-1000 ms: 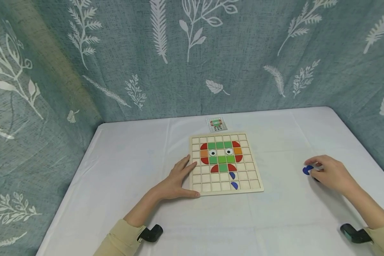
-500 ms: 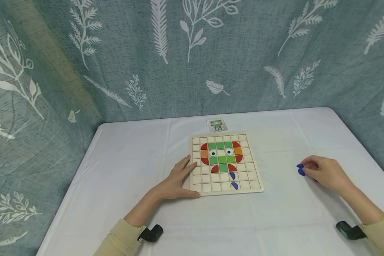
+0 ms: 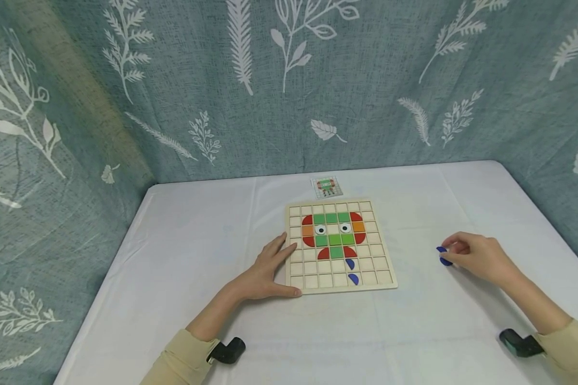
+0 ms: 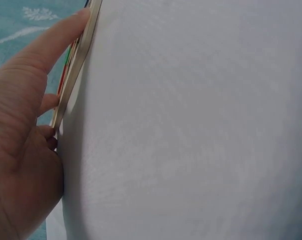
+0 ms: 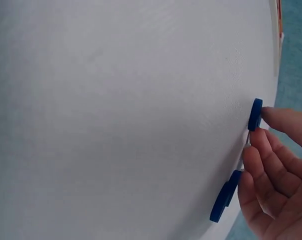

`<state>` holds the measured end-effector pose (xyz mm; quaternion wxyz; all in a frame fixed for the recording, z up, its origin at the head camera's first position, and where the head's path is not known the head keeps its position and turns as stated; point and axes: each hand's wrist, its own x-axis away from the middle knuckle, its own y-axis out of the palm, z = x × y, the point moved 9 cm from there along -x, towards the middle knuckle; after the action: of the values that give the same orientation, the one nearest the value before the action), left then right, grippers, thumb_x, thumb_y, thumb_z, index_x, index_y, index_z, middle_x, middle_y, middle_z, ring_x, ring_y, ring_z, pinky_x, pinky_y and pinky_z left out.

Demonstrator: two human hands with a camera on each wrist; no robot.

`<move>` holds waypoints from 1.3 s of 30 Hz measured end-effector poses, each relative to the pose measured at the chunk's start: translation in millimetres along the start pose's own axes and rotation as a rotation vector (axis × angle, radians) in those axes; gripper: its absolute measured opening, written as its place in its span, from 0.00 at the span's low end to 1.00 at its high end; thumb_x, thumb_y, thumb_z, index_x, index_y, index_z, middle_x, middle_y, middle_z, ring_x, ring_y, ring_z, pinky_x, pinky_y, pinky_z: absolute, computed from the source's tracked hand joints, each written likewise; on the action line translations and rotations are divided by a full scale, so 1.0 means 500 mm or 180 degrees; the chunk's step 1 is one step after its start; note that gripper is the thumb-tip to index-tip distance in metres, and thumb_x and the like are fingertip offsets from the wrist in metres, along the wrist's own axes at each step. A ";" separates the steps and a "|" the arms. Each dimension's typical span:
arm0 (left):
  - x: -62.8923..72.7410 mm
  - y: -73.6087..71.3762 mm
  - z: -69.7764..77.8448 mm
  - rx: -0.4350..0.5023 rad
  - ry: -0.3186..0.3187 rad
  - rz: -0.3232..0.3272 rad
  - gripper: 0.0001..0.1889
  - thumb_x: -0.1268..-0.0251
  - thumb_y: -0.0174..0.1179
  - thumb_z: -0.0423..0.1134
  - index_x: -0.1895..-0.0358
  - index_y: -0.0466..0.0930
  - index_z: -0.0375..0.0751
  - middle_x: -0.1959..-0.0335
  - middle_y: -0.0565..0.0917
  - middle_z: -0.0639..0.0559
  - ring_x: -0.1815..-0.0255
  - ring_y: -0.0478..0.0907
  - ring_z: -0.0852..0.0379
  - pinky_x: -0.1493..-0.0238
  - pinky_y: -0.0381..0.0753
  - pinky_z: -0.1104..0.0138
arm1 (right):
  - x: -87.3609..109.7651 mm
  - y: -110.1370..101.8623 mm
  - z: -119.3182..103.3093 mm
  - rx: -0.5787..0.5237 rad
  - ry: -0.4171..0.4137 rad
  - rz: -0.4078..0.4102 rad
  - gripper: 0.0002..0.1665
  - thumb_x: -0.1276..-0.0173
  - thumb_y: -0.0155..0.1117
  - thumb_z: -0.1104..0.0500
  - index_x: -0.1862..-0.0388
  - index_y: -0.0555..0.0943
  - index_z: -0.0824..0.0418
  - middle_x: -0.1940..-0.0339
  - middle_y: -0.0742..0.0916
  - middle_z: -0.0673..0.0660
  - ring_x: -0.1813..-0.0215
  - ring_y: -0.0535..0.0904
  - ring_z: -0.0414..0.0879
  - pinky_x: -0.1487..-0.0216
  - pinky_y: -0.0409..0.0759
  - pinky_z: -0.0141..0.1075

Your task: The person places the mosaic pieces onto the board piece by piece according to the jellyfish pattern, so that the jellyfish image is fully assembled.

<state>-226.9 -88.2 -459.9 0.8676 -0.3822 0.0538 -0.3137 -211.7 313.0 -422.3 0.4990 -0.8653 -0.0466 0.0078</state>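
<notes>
The wooden grid board (image 3: 387, 270) lies in the middle of the table with a face of green, red and orange pieces. Two blue half-round pieces (image 3: 354, 279) sit in its lower squares. My left hand (image 3: 265, 272) is spread along the board's left edge, thumb at the near corner, fingertips at the side. To the right of the board my right hand (image 3: 484, 259) pinches blue half-round pieces (image 3: 445, 262) at its fingertips. In the right wrist view, one blue piece (image 5: 256, 115) is at the thumb tip, and overlapping blue pieces (image 5: 225, 196) are by the little finger.
A small pattern card (image 3: 326, 187) with a similar figure lies just behind the board. White cloth (image 3: 212, 230) covers the table. A blue-green curtain with leaf prints (image 3: 366, 107) hangs at its back and sides.
My right hand has slid left toward the board, carrying the blue pieces along. The left hand and the board have stayed in place.
</notes>
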 end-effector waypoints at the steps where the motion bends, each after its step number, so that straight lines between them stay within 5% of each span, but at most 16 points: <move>1: 0.000 0.000 0.000 0.0002 0.0001 0.0000 0.55 0.52 0.75 0.56 0.22 0.53 0.45 0.20 0.38 0.47 0.21 0.33 0.44 0.29 0.47 0.42 | -0.001 0.001 -0.002 0.0002 -0.0009 -0.0002 0.14 0.37 0.70 0.59 0.57 0.82 0.67 0.73 0.82 0.49 0.70 0.75 0.43 0.69 0.72 0.37; 16: 0.002 -0.003 0.000 0.0017 0.0007 -0.0010 0.55 0.52 0.75 0.56 0.22 0.53 0.44 0.20 0.38 0.47 0.21 0.33 0.44 0.29 0.47 0.42 | -0.019 0.021 -0.056 -0.0071 -0.0008 0.0149 0.11 0.40 0.71 0.60 0.62 0.85 0.67 0.74 0.85 0.51 0.72 0.77 0.43 0.71 0.74 0.36; 22: 0.001 -0.004 -0.001 0.0008 -0.0014 -0.0010 0.55 0.52 0.75 0.56 0.22 0.52 0.45 0.20 0.38 0.48 0.21 0.33 0.44 0.29 0.47 0.42 | -0.032 0.062 -0.136 -0.0354 -0.0127 -0.0007 0.09 0.39 0.71 0.58 0.63 0.85 0.62 0.73 0.84 0.49 0.70 0.76 0.44 0.70 0.74 0.35; 31: 0.001 -0.006 -0.003 0.0004 -0.0022 -0.0015 0.55 0.52 0.75 0.56 0.22 0.52 0.44 0.20 0.38 0.47 0.21 0.33 0.44 0.29 0.46 0.42 | -0.048 0.148 -0.287 -0.0612 -0.0670 -0.0437 0.05 0.41 0.72 0.60 0.68 0.83 0.57 0.75 0.82 0.45 0.70 0.76 0.40 0.66 0.77 0.33; 39: 0.000 -0.002 -0.001 0.0000 -0.0007 -0.0037 0.55 0.51 0.74 0.56 0.22 0.52 0.45 0.20 0.38 0.48 0.21 0.32 0.45 0.28 0.46 0.43 | -0.063 0.194 -0.355 -0.0336 -0.0812 -0.0535 0.06 0.41 0.72 0.61 0.70 0.81 0.58 0.79 0.80 0.44 0.75 0.74 0.38 0.73 0.75 0.31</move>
<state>-227.5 -88.9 -459.6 0.8658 -0.3828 0.0506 -0.3184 -225.5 108.7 -418.0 0.4417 -0.8754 -0.1821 0.0733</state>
